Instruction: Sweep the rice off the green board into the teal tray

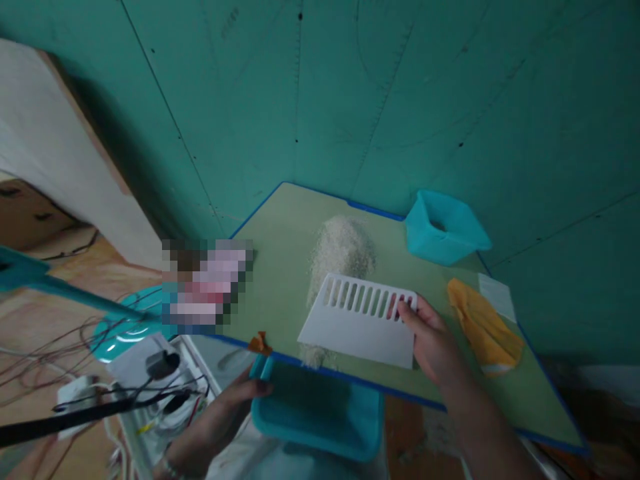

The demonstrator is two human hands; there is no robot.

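Two hands are at work around one tabletop point(273, 267), which is pale green with a blue edge. The right hand point(433, 337) has its fingers clamped on the right end of one white slotted plate point(360, 333), the thumb lying over the near face and the other fingers behind. The plate is above the tabletop, with its single row of slots along the upper edge; whether its lower edge touches the surface I cannot tell. The left hand point(227, 410) has its fingers closed on the left rim of a turquoise tray point(317, 413), the thumb over the inside; this tray sits just below the near edge of the tabletop. Two piles of pale grains show: one large heap point(345, 247) beyond the plate, partly hidden by it, and one small pile point(313, 357) at the near edge, beside the plate's lower left corner. A second turquoise container, a deeper bin point(425, 243), stands at the far right side. Nearer on the right are one orange cloth point(485, 327) and, just beside it, one white sheet point(497, 297). One orange-brown scrap point(260, 343) lies at the near left edge, and one pinkish item point(213, 287), blurred out by pixels, at the left edge.
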